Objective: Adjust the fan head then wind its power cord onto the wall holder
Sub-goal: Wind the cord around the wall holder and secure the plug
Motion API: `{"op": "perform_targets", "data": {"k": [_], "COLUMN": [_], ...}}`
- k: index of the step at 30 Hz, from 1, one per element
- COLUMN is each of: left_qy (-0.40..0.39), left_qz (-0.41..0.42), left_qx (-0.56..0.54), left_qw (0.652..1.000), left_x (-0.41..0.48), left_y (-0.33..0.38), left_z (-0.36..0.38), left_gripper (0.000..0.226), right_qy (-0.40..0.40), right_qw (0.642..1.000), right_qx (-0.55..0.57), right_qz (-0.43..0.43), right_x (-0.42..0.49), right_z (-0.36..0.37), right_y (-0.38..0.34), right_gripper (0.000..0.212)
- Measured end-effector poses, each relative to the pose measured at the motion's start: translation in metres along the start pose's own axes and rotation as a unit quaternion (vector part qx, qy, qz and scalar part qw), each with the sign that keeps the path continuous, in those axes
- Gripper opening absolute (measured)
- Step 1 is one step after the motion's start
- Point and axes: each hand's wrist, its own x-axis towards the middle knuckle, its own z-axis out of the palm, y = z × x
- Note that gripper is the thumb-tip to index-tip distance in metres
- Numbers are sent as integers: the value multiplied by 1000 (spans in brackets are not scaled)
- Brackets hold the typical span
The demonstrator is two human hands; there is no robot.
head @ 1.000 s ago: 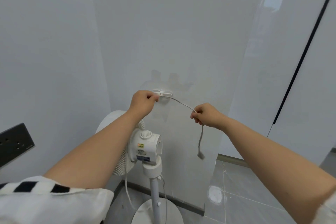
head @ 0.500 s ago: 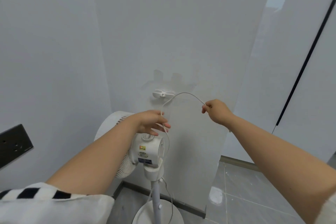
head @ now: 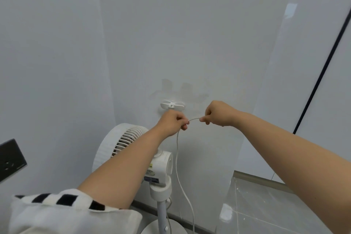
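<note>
A white pedestal fan [head: 121,144] stands against the wall, its head facing left and its motor housing behind my left forearm. The small white wall holder [head: 171,105] is stuck on the wall just above my hands. My left hand [head: 173,122] pinches the thin white power cord [head: 177,167] right below the holder. My right hand [head: 218,113] pinches the same cord a short way to the right, with a small arc of cord between the hands. From my left hand the cord hangs down past the fan pole toward the floor.
A black wall socket plate [head: 10,159] sits at the left edge. The fan's round base [head: 152,229] and pole are at the bottom centre. A glossy tiled floor [head: 266,214] lies to the right, beside a black vertical strip [head: 322,74] on the wall.
My left hand rose from the fan's motor housing and took hold of the cord just under the holder. My right hand moved left, closer to it, shortening the cord's arc.
</note>
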Motion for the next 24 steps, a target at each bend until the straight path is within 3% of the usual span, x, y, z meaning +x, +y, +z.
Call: {"op": "perform_targets", "data": {"k": [7,11,16,20,24], "left_qy": [117,181,265,285,239], "left_qz": [-22,17,24,5,-19], "left_qx": [-44,63,150,164,194], "left_qw": [992,981,952,944,951], "left_x": [32,54,78,100,121], "left_y": [-36,-57,-83,-93,-103], "left_z": [0,-6,-22,-42,-49], "left_gripper": [20,13,16,21,20], "right_qy": [3,33,120,211,260], "right_qw": [1000,999,992,977,965], "right_qx": [-4,-29,50,41,-2], "right_qz": [29,28,5,-18,-1], "right_x": [23,53,87,111,123], "right_z": [-5,10,39,56,66], "right_y": [15,10,1,-10,-12], "right_gripper": [24,19,11,15,13]}}
